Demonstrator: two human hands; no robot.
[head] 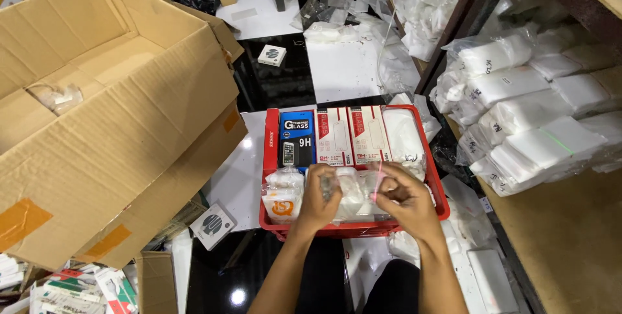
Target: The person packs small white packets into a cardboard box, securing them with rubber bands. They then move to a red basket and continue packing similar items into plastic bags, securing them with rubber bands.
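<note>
**A:** What are the two hands doing?

**B:** Both are over the front of the red plastic crate (440, 205); the left hand (319, 198) and the right hand (403, 198) sit close together, each with its fingers curled in, pinching opposite ends of a clear plastic bag (355, 192); the bag is stretched between them, and it has a thin pink strip near the right hand.

**A:** Are the hands fully closed?

**B:** Not as fists; the fingertips are pressed onto the bag's edge, the knuckles bent; whether the thumbs meet the fingers underneath, I cannot tell.

**A:** And where is the bag?

**B:** Just above the crate's near row of small white packets; beside the left hand lies a packet with an orange mark (282, 206); further back in the crate stand a black and blue flat box (297, 137), two white and red flat boxes (350, 136), and a white pouch (403, 136).

**A:** What is around it?

**B:** A big open cardboard box (110, 119) to the left; shelves of stacked white bags (531, 113) to the right; the crate rests on a glossy black and white floor (343, 71).
</note>
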